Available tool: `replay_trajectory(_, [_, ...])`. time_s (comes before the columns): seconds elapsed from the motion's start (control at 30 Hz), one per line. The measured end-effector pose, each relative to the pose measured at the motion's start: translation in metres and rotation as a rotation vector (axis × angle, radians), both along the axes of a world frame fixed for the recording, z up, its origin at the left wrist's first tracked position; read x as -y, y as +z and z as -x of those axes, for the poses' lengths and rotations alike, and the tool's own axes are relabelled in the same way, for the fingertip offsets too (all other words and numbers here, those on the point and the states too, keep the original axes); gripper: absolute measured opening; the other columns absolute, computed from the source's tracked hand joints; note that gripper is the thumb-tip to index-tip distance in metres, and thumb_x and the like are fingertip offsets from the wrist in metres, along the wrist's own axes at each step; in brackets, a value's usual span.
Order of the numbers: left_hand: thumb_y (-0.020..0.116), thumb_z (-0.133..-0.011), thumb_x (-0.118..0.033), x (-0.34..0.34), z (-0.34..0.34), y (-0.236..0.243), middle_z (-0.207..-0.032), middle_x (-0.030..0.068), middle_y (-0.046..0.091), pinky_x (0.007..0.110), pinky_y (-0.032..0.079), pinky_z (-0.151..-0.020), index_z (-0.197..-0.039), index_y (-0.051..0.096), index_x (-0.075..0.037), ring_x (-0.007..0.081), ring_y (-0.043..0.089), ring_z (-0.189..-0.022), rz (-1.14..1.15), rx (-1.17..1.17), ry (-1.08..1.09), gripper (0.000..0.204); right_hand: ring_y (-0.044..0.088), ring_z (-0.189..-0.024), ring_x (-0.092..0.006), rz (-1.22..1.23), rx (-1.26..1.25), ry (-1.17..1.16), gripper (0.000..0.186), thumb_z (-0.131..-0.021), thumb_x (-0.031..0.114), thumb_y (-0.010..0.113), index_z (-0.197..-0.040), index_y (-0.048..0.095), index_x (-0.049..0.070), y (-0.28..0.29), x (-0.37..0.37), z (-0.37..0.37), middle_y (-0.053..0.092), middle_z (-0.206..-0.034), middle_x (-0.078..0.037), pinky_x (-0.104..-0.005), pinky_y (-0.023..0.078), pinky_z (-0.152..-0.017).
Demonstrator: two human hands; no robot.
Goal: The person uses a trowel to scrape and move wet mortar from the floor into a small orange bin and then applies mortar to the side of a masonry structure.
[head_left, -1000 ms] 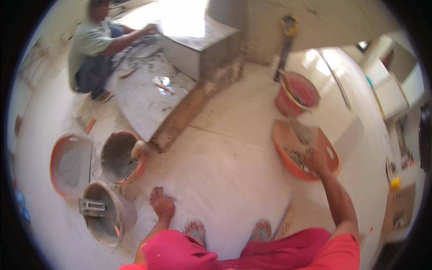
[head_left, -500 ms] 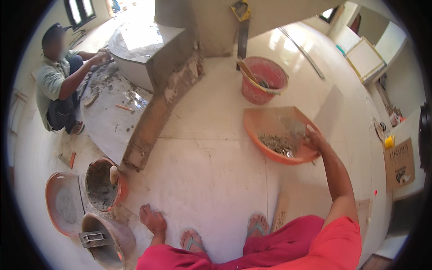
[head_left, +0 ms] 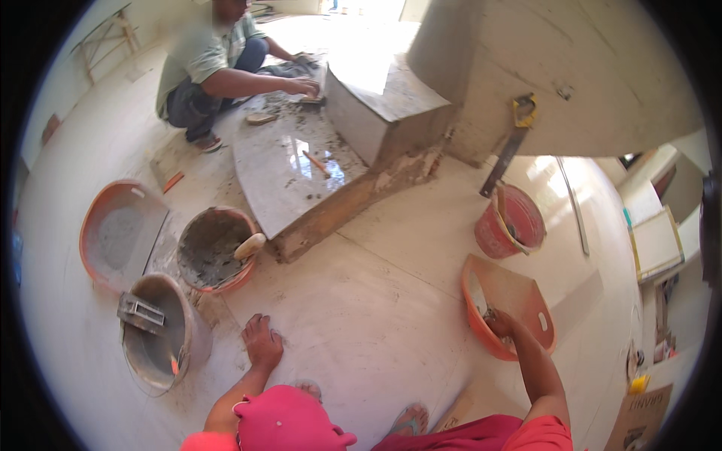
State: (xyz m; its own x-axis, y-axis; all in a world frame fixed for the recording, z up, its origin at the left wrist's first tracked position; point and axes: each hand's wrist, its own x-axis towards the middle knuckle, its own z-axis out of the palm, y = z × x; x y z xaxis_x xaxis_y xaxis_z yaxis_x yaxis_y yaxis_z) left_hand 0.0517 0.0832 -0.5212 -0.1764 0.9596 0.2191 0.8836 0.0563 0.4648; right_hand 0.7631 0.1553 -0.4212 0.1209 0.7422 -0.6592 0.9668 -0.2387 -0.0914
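Note:
My right hand [head_left: 499,323] reaches down into an orange scoop-shaped pan [head_left: 538,289] on the floor at right. Its fingers curl at the grey crumbly mix inside, and what they hold is partly hidden. My left hand [head_left: 263,343] is open over the pale floor, palm down, holding nothing. Nearest to it is an orange bucket of wet mortar [head_left: 214,252], with a trowel handle [head_left: 250,246] sticking out. Beside that stands a grey bucket [head_left: 197,342] with a metal-framed tool [head_left: 141,312] across its rim.
A red bucket [head_left: 530,218] stands behind the pan. A handsaw [head_left: 511,146] leans on the wall. Another orange pan [head_left: 94,233] lies at left. A co-worker [head_left: 226,83] squats by the tiled step [head_left: 282,192]. A cardboard box [head_left: 639,421] sits at lower right.
My right hand has left the pan's right edge and moved into its contents. The pan is turned and nearer. My head view has swung right, and the co-worker leans over the step.

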Motion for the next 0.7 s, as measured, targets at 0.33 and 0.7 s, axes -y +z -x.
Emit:
replay_trajectory(0.33, [0.066,-0.085,-0.015,-0.006,-0.015,-0.003,-0.137,0.0191,0.056,0.053,0.038,-0.109,-0.127,0.064,-0.002,0.0381,0.051,-0.130,-0.053,0.063,0.047,0.044,0.063,-0.135,-0.0416,-0.282,0.037,0.033,0.069,-0.094,0.044,0.075,-0.147,0.060,0.002,-0.013,0.020,-0.038,0.067,-0.140,-0.029,-0.0488,0.049,-0.110])
replay_trajectory(0.7, [0.065,-0.086,-0.015,0.004,0.013,-0.001,-0.140,0.0169,0.056,0.053,0.039,-0.107,-0.130,0.062,-0.004,0.0367,0.052,-0.130,-0.003,-0.032,0.056,0.045,0.063,-0.129,-0.0512,0.102,-0.047,0.218,0.067,-0.098,0.049,0.065,-0.138,0.060,-0.004,0.004,-0.002,0.174,0.066,-0.134,-0.036,-0.0551,0.049,-0.108])
